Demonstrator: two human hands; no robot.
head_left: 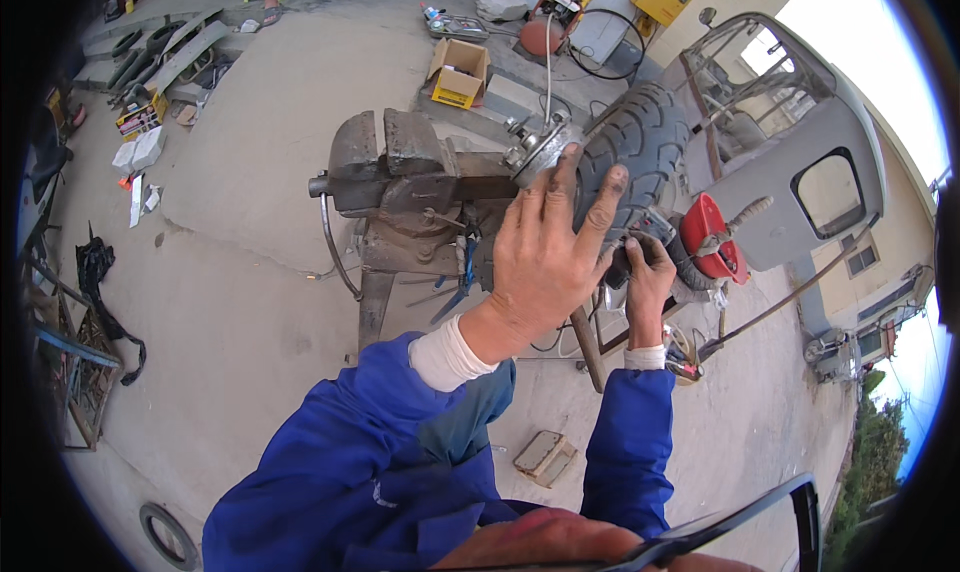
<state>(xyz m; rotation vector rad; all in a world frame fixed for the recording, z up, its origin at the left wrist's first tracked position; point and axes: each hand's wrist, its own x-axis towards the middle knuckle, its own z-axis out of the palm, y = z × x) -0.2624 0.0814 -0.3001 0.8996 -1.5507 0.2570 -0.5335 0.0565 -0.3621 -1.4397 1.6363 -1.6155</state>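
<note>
My left hand (pixel 560 234) is stretched out, its fingers spread over the front of a wheel. Its fingertips are at a round silvery metal part (pixel 540 154) with studs and at the edge of the black treaded tyre (pixel 650 132). My right hand (pixel 648 284) is beside the lower part of the tyre, with thumb and fingers closed on a small black part (pixel 619 270) whose kind I cannot make out. Left of the wheel stands a heavy, rusty bench vise (pixel 390 177). Both hands look dirty, and my left hand hides part of the wheel.
A red bowl (pixel 708 234) holding a brush-like tool is right of my right hand. Farther right is a grey vehicle cab (pixel 770 207). An open cardboard box (pixel 459 82) and a red-tanked machine (pixel 541 37) stand beyond the vise. A small stool (pixel 546 459) is below my hands.
</note>
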